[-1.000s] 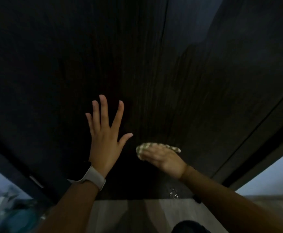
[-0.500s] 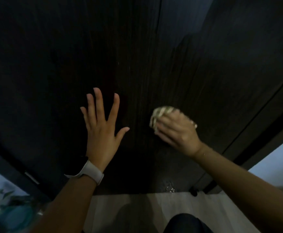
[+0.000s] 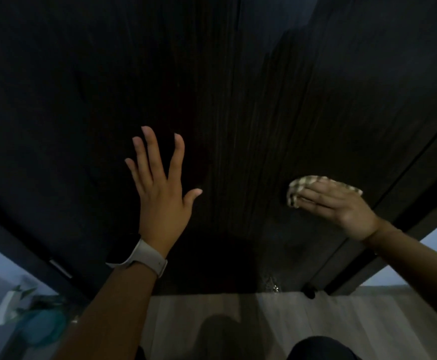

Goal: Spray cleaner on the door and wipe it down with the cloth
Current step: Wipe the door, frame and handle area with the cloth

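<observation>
A: So, head view, where are we?

B: I see my right hand (image 3: 334,203) pressing the checked cloth (image 3: 296,187) flat on the dark wood-grain door (image 3: 238,100), low, near its right edge. Left hand (image 3: 160,185) splayed, empty, bracing the panel.

A: Progress?

B: Wiping underway, I judge; how much is left, I can't tell.

The single head-worn view looks forward and down, close against the dark door (image 3: 212,100) and floor (image 3: 290,320).

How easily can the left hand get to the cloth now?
Probably yes. The left hand lies open and flat on the door, with bare door between it and the cloth. But the right hand covers most of the cloth.
</observation>
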The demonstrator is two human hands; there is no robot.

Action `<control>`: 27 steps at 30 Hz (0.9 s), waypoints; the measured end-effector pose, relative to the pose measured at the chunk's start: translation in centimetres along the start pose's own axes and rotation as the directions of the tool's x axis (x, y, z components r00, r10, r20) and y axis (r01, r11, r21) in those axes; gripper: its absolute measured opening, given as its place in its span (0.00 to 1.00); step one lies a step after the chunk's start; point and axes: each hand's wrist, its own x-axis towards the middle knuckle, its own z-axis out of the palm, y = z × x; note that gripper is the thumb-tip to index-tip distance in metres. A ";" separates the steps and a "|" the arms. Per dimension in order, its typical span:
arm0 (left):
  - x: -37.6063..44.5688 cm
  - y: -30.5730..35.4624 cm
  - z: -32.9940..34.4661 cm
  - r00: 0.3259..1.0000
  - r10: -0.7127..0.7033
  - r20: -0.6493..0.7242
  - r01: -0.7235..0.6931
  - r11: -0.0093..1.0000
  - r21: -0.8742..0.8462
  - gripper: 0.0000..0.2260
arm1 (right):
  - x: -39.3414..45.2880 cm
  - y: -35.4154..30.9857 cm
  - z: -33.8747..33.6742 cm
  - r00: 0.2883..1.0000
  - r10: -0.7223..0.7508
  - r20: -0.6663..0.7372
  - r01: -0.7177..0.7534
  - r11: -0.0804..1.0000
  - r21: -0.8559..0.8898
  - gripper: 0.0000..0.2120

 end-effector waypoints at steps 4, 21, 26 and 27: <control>0.1 -0.5 0.0 1.000 0.008 -0.005 -0.008 1.000 0.018 0.49 | -1.9 -2.7 5.1 0.963 0.044 0.267 -0.071 0.993 0.093 0.19; 5.2 1.8 -6.6 0.986 0.000 -0.167 -0.029 0.984 -0.176 0.44 | 13.4 3.9 -16.5 0.704 0.227 -0.673 -0.318 0.948 -0.013 0.21; 6.3 1.5 -6.7 0.989 -0.050 -0.136 0.026 0.985 -0.172 0.43 | 19.2 0.9 -16.3 0.675 0.147 -0.723 -0.249 0.968 -0.036 0.19; 6.4 1.6 -6.6 0.990 -0.048 -0.135 0.024 0.984 -0.175 0.44 | 19.1 0.1 -14.9 0.743 0.064 -0.666 -0.174 0.980 -0.099 0.16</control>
